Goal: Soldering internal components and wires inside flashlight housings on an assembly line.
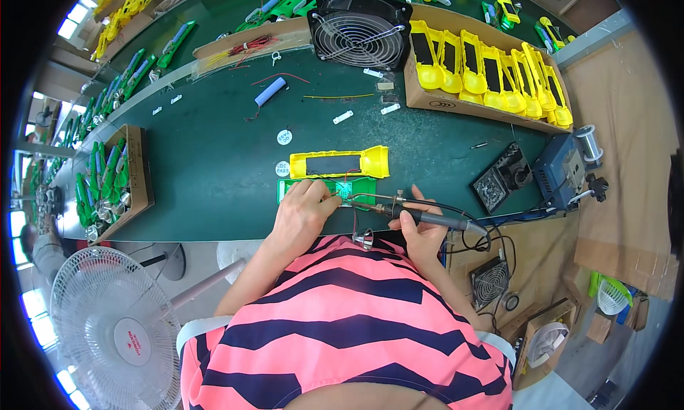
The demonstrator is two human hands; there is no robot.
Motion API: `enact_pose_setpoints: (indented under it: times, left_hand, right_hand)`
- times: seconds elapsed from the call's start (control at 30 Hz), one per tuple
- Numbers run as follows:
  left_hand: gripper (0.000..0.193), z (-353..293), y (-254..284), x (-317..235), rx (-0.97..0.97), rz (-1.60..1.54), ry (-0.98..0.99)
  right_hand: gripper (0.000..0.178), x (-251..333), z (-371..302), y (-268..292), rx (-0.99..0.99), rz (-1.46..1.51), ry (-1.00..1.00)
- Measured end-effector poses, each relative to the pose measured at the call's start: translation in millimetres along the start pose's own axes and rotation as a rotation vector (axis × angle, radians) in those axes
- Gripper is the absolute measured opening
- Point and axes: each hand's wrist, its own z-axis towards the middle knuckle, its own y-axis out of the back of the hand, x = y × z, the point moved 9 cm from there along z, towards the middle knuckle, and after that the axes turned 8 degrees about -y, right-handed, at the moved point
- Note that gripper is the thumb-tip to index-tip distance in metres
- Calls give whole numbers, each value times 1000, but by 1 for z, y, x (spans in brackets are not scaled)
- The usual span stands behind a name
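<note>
My right hand (422, 232) grips a soldering iron (427, 218) with a thin metal solder-feed tube alongside its tip. The tip points left at a small circuit board (345, 189) in a green plastic housing (367, 186). Over the left part of that housing, my left hand (305, 212) is closed in a pinch; its fingers hide what they hold. Just beyond lies a yellow shell (380, 162) with a dark panel, thin wires running between the two. A shiny lamp reflector (364, 239) hangs at the table's front edge, below the housing.
A carton (443, 105) of yellow shells and a black fan (360, 36) stand at the back. On the right are a soldering station (559, 171) and a black tip stand (502, 176). Another carton (142, 185) holds green housings at left. A blue cell (270, 91) lies mid-table.
</note>
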Motion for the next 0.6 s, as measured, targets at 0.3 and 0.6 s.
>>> enact_pose_setpoints:
  times: [0.3,0.6]
  left_hand:
    - [14,4,-1,0,6,-5,17]
    - [15,2,-4,-1,63,10,66]
  right_hand:
    - [17,-10,-2,7,-50,311,-206]
    - [18,-6,5,19,-61,356,-125]
